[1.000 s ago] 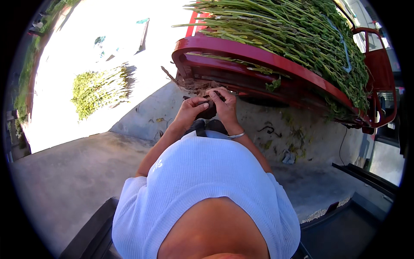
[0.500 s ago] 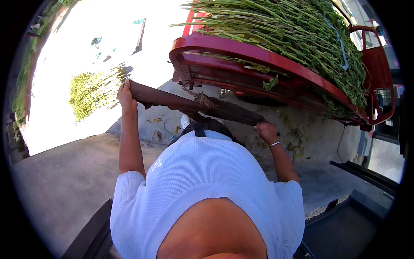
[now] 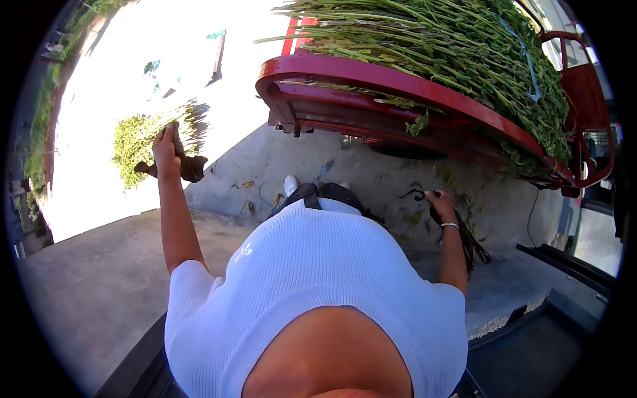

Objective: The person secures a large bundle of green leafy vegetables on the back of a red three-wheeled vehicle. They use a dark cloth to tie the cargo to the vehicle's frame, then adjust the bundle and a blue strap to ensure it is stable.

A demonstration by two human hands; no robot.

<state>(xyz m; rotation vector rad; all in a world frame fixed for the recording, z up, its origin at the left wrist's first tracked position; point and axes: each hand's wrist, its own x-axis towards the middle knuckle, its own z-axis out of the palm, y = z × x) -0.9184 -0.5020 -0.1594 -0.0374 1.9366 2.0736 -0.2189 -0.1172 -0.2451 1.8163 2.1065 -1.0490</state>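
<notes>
One big red vehicle (image 3: 371, 71) hogs the space from 12 round to 2 o'clock, and its bed is the main container here: heaped with long green stalks (image 3: 438, 63), cut ends poking out toward 9, leafy ends toward 3. Smaller leafy bundle (image 3: 133, 136) is lying on the bright ground out between 9 and 10.

Now the bit that matters, the dark stuff, which is in both hands, on opposite sides of the body. The dark strips (image 3: 468, 245) are at 3 to 4 o'clock, hanging past the wrist, long axis running from the fingers toward 5. The right hand (image 3: 443, 204) is the near one there, fingers curled round the upper end. The dark brown piece (image 3: 193, 168) is between 9 and 10, top end pinched in the fingers of the left hand (image 3: 166, 156), so it also runs toward 5 from the fingertips, with a flap sticking out toward 9 past the wrist. Cloth or something else? Can't tell tbh.

Small stuff: blue cord (image 3: 535, 95) over the load near 2, and a black curly strip (image 3: 416, 194) just beside the right fingers, can't tell if it's touching.
</notes>
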